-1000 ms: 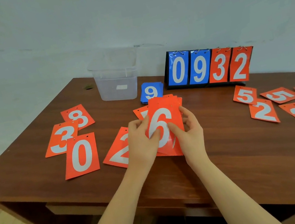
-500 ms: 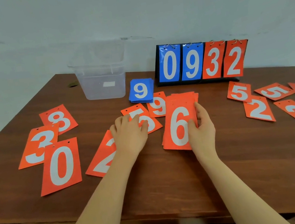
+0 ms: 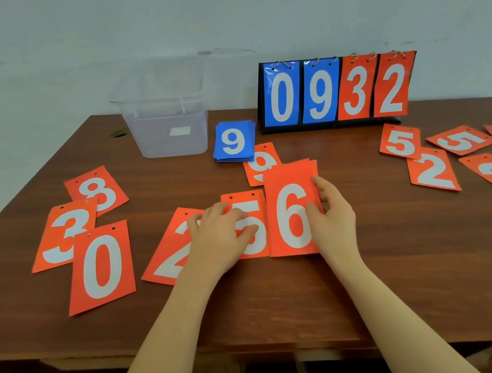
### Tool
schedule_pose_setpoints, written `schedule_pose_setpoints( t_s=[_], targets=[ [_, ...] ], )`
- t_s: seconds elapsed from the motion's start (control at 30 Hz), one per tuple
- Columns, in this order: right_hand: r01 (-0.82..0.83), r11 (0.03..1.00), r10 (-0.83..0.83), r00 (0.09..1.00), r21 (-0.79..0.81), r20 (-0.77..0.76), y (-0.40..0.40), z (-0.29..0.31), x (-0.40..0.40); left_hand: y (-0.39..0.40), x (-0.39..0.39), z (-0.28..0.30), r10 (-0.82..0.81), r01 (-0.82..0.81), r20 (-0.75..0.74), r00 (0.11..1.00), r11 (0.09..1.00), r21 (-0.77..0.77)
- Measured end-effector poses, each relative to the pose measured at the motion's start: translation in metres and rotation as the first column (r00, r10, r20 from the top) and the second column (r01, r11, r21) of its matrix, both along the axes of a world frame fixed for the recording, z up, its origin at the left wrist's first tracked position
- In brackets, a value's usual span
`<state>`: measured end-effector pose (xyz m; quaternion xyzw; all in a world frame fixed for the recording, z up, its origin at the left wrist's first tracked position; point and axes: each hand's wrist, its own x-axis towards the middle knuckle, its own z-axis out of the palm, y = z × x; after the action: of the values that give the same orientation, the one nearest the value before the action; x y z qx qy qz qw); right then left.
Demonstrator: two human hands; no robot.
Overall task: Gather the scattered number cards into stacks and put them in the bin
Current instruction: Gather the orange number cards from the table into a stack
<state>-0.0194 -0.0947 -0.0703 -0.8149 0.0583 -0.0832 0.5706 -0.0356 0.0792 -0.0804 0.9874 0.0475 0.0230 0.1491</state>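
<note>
Wooden table (image 3: pixel 382 261) bearing scattered orange cards. Clear bin (image 3: pixel 166 124) standing at far edge, left of scoreboard (image 3: pixel 336 90). Orange stack topped by 6 (image 3: pixel 293 210) lying at centre, right hand (image 3: pixel 331 220) pinching its right edge. Left hand (image 3: pixel 218 240) pressing flat, fingers straight, on orange 5 card (image 3: pixel 248 218) beside stack. Blue 9 stack (image 3: pixel 233 141) sitting just beside bin.

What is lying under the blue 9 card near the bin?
Under the blue 9 card more blue cards show as stacked edges, and the stack overlaps the top of an orange 9 card. Their numbers are covered.
</note>
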Motion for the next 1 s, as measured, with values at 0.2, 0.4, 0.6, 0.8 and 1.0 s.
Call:
schedule_pose_setpoints(
  t_s=[0.2,0.4,0.6,0.8,1.0],
  targets=[
    [-0.049,0.998,0.049,0.999,-0.025,0.007,-0.003,0.006,-0.011,-0.007,0.004,-0.001,0.085,-0.088,-0.130,0.988,0.996,-0.018],
    [-0.050,0.999,0.051,0.999,0.009,-0.007,-0.006,0.003,-0.014,-0.006,0.003,0.003,0.086,-0.097,-0.065,0.994,0.979,-0.177],
    [-0.032,0.999,0.031,0.999,0.023,0.018,-0.007,0.004,-0.015,-0.013,-0.007,0.010,0.112,-0.017,0.190,0.975,0.896,-0.445],
    [0.024,0.997,-0.026,0.999,0.068,0.026,-0.006,0.006,-0.019,-0.010,-0.021,0.031,0.306,0.001,0.364,0.880,0.765,-0.644],
    [-0.037,0.980,0.031,0.999,0.194,0.036,0.003,0.010,-0.030,-0.019,-0.035,0.045,0.288,0.048,0.354,0.890,0.712,-0.701]
  ],
)
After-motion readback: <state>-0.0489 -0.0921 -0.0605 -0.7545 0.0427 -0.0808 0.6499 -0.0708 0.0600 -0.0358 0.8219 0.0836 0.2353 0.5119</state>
